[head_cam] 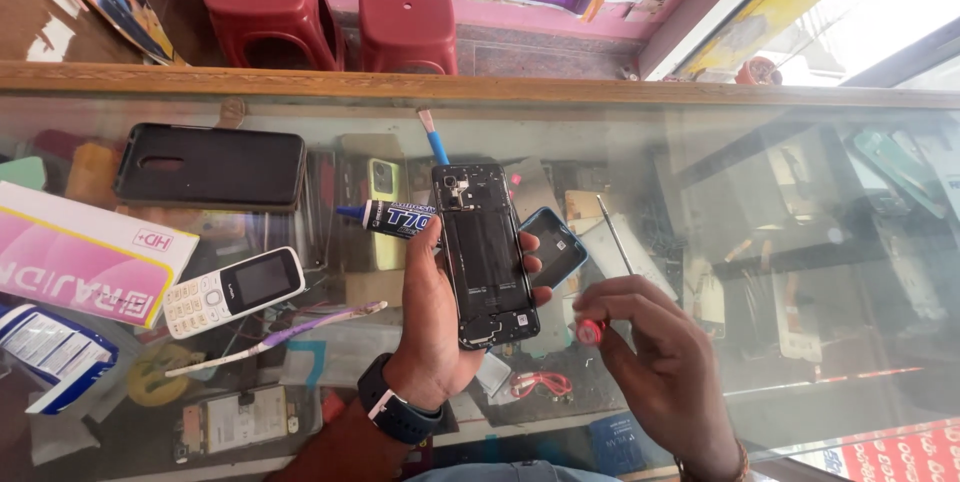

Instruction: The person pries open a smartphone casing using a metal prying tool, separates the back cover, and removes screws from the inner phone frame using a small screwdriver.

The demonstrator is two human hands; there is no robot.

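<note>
Left hand [435, 327] is gripping an opened smartphone [485, 254], back cover already off, internals showing. Right hand [650, 347] is pinching a red-handled screwdriver [606, 272] just right of it, tip not yet touching; reassembly not begun.

At centre frame the left hand [432, 327] cradles an opened black phone [484, 254], back cover off, above the glass table [760, 242]. Right of it, the right hand [650, 342] pinches a red-handled screwdriver [606, 267], shaft pointing up. A black glue tube [388, 218] lies behind; a white keypad phone [232, 291] lies at left
</note>
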